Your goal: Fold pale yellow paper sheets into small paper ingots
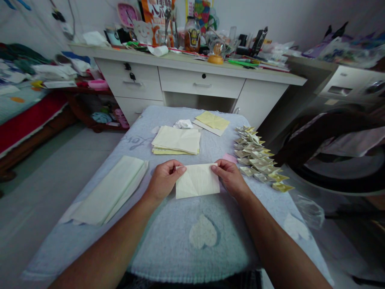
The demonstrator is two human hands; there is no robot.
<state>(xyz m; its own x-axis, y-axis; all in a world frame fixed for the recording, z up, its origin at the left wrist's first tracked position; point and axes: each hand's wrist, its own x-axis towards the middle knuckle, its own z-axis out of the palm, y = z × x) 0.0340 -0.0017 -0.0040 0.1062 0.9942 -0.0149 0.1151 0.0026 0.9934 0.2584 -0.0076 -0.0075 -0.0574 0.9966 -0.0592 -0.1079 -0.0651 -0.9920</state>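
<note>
A lined, cream sheet of paper [197, 182] with faint creases is held up between my two hands over the cloth-covered table. My left hand [165, 176] pinches its upper left corner, thumb in front. At the upper right corner my right hand [230, 176] pinches it the same way. Beyond it lies a stack of cream and yellow paper sheets [177, 139]. Rows of folded paper boats [255, 154] stand to the right of my right hand. A pink slip of paper [230, 157] shows partly behind that hand.
Long folded paper [112, 190] lies on the table's left. Crumpled white paper [183, 124] and yellow sheets [212, 120] lie at the back. A cluttered white desk [201, 82] stands beyond; a front-loading washing machine [339, 132] is at right. A plastic bag [308, 210] hangs by the right edge.
</note>
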